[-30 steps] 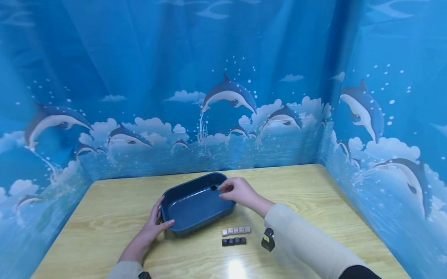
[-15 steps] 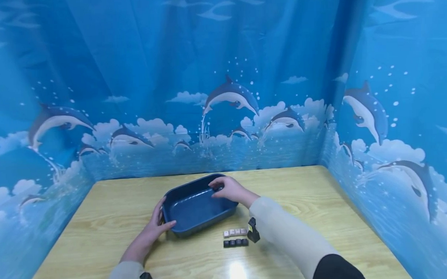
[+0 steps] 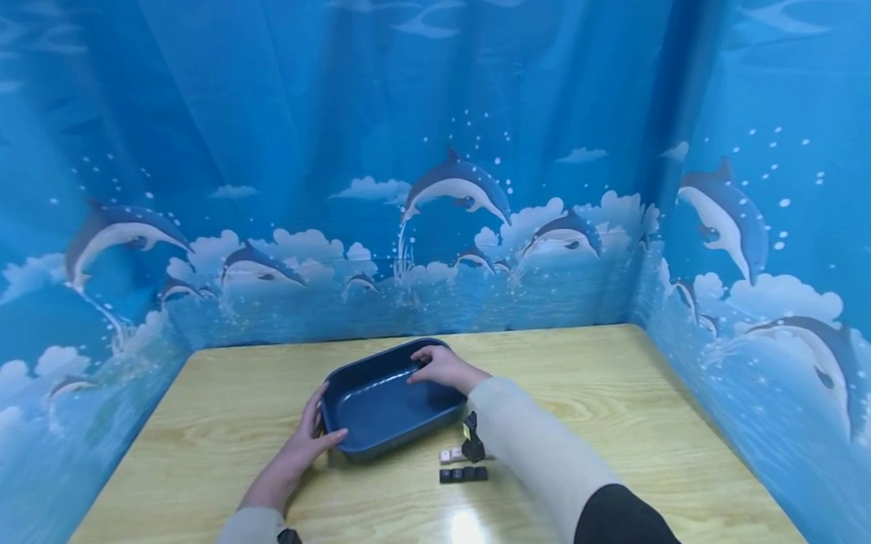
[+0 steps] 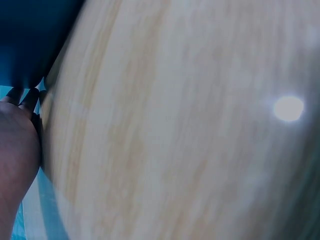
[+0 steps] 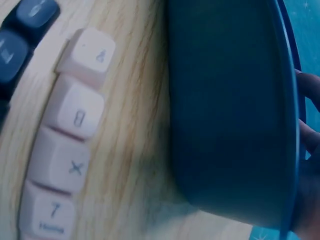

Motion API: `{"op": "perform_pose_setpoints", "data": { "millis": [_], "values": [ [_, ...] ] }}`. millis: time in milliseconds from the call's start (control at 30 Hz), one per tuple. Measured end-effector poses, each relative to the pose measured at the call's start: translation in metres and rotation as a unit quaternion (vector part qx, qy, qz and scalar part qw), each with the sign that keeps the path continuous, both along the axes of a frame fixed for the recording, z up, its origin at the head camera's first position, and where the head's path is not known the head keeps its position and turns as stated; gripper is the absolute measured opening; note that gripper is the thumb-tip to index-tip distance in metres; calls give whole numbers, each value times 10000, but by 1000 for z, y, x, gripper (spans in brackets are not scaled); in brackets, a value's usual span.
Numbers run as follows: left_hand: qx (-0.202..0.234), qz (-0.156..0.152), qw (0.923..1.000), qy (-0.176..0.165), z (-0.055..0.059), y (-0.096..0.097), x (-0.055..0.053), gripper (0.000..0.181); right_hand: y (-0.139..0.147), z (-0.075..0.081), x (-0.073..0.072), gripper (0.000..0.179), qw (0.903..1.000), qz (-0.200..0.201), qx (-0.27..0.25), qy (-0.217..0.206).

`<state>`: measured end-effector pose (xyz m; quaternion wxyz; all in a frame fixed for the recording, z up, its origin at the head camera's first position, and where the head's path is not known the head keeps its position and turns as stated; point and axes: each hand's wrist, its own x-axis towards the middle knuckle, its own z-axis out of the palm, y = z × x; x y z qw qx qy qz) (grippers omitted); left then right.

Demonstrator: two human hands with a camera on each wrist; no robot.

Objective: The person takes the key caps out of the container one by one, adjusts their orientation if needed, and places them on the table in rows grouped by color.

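A dark blue rectangular dish (image 3: 383, 410) sits slantwise on the wooden table. My left hand (image 3: 302, 446) holds its left end, thumb at the near rim and fingers along the outer wall. Over the dish's right end, my right hand (image 3: 446, 369) reaches inside with thumb and fingers bent; whether they pinch anything I cannot tell. In the right wrist view the dish wall (image 5: 230, 110) hides most of that hand. Close in front of the dish lie a row of white keycaps (image 3: 445, 456), partly covered by the wrist camera, and a row of black keycaps (image 3: 463, 474).
The light wooden table (image 3: 592, 411) extends on both sides of the dish. A blue dolphin-print curtain (image 3: 316, 148) stands behind it and along the sides. Glare (image 3: 468, 535) shows near the front. White keycaps (image 5: 75, 107) show printed letters and symbols in the right wrist view.
My right hand has moved left, further over the dish's interior, and now hides the small black piece seen in its far right corner. The left hand keeps its place on the dish.
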<state>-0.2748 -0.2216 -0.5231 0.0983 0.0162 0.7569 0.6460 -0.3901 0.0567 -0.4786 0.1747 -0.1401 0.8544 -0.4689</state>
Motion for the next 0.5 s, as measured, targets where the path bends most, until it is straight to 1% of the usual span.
{"op": "perform_pose_setpoints", "data": {
  "millis": [100,233,367,500],
  "values": [
    [-7,-5,10000,17,-1,0,0,98,-3,-5,-2,52,10000,-74,25,-2],
    [-23,-17,10000,-10,-1,0,-2,98,-5,-8,-2,48,9998,-118,154,30],
    [-45,15,10000,-77,-1,0,-2,99,-5,-7,-1,40,9997,41,227,18],
    [-73,36,9999,-142,-1,-1,-1,99,-6,-5,1,34,9990,313,314,-13]
  ]
}}
